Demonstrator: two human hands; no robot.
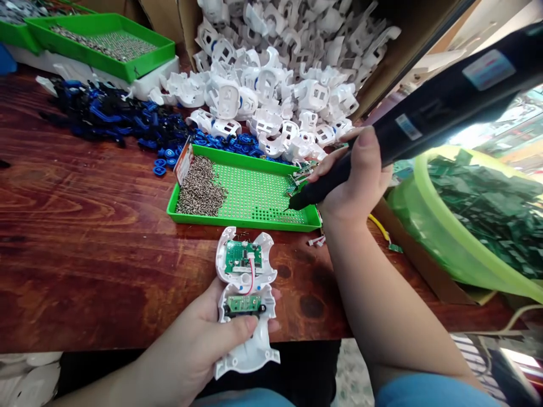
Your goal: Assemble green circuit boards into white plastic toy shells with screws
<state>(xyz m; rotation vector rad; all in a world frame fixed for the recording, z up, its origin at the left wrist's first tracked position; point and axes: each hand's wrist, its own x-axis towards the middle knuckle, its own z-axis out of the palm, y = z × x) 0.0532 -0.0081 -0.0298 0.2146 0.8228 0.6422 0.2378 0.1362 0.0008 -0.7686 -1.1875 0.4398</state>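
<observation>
My left hand (pixel 220 325) grips a white plastic housing (pixel 250 353) near the table's front edge, its thumb laid across the lower half. Inside the housing sit an upper green circuit board (pixel 237 255) and a lower one (pixel 244 304), with a thin red wire running between the two halves. My right hand (pixel 360 181) is wrapped around a black electric screwdriver (pixel 382 141), held tilted. Its thin bit points down at the right part of a green perforated tray (pixel 246 223). Small screws (pixel 197 189) are heaped at the tray's left end; others stand in its holes.
White plastic shells (pixel 271 85) pile up at the back, spilling from a cardboard box (pixel 409 51). Blue and black parts (pixel 114 113) lie behind the tray. At right stands a yellow-green basin (pixel 424 226) of circuit boards. Another green tray (pixel 123 70) sits back left.
</observation>
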